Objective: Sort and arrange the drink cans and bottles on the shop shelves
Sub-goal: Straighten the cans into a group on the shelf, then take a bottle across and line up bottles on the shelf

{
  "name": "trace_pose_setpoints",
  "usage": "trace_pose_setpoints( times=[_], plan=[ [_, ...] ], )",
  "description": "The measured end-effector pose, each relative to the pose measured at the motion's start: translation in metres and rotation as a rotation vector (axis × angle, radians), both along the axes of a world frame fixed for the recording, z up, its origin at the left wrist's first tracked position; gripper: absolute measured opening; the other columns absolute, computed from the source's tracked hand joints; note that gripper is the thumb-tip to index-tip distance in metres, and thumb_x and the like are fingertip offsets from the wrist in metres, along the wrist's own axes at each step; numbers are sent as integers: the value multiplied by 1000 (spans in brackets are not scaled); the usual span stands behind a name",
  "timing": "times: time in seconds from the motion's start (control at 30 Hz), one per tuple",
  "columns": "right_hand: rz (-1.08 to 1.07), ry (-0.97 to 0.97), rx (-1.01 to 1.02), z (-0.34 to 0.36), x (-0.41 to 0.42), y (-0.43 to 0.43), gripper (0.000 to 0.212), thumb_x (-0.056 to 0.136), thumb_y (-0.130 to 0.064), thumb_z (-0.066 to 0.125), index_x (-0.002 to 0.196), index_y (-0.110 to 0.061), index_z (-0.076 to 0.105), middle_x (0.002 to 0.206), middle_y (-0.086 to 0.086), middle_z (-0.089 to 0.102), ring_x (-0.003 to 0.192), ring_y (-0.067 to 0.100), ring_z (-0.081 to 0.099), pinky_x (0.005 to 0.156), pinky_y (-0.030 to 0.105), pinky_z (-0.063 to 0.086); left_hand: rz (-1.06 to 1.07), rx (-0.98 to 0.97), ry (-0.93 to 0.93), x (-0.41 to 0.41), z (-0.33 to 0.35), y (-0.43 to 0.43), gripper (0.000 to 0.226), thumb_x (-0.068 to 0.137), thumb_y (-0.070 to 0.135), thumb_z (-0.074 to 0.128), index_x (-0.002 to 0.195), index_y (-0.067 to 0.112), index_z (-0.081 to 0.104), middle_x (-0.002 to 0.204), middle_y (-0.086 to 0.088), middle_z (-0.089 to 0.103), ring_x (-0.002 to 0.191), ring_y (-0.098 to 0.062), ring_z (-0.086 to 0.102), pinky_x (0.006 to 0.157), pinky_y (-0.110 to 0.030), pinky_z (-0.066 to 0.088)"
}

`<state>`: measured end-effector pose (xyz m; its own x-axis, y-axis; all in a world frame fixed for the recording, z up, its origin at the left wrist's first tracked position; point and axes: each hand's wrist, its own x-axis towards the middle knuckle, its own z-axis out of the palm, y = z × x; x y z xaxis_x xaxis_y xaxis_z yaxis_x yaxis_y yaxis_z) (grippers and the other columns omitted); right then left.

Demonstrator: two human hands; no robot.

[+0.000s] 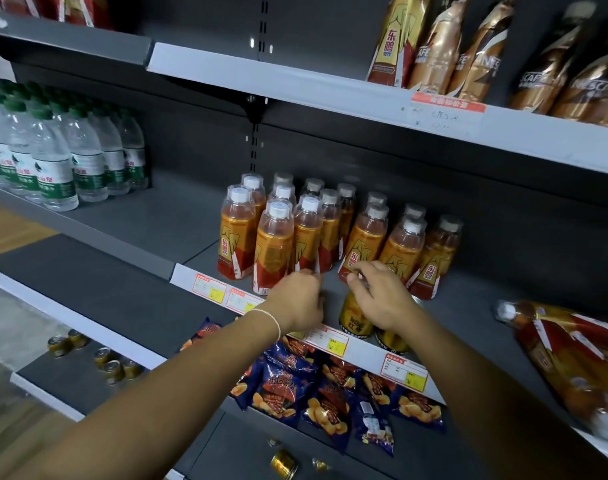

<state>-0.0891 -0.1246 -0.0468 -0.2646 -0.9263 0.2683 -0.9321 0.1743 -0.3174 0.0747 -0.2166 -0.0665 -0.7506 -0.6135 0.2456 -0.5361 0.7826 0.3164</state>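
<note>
Where legible, 东鹏 labels on orange bottles (237, 233)

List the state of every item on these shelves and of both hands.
Orange bottles: upright, capped, clustered.
Far-right bottle: lying on its side.
Gold cans: upright at the shelf front.
Water bottles: upright, in rows.
Coffee bottles: upright.
Crisp bags: lying flat.
Left hand: fingers curled, grip hidden.
Right hand: over a gold can, grip unclear.
</note>
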Motion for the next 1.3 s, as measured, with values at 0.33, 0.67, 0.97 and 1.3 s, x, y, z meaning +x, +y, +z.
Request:
trace_pose_setpoints(
  times=[0.33, 0.67, 0.97, 1.3],
  plan=[
    [-132, -454, -265, 0, -15, 2, 31, 106, -24, 40, 129, -16, 60, 128, 2, 60, 120, 17, 54, 105, 34, 41, -115, 462, 325, -59, -35, 22, 69, 72, 30, 83, 129, 19, 45, 120, 1, 60, 109, -17, 58, 84, -21, 40],
    [-164, -499, -287, -4, -21, -3, 29, 103, -19, 45, 125, -14, 63, 127, 6, 64, 120, 21, 58, 108, 45, 44, 7, 514, 477, -57, -28, 24, 74, 66, 26, 88, 128, 18, 50, 119, 1, 66, 110, -17, 61, 88, -22, 46],
    [-131, -304, -53, 33, -40, 15, 28, 101, -23, 48, 125, -19, 64, 119, 0, 64, 103, 16, 58, 82, 26, 42, 108, 404, 595, -37, 25, 35, 72, 68, 34, 87, 128, 19, 52, 116, 5, 64, 99, -8, 56, 82, -19, 41],
    [-111, 175, 246, 45, -98, 157, 41, 105, -37, 37, 136, -16, 53, 139, 14, 55, 128, 33, 47, 108, 38, 38, -26, 400, 660, -91, 73, 143, 64, 69, 38, 87, 123, 29, 54, 103, 15, 62, 98, -7, 61, 85, -20, 44]
  ],
)
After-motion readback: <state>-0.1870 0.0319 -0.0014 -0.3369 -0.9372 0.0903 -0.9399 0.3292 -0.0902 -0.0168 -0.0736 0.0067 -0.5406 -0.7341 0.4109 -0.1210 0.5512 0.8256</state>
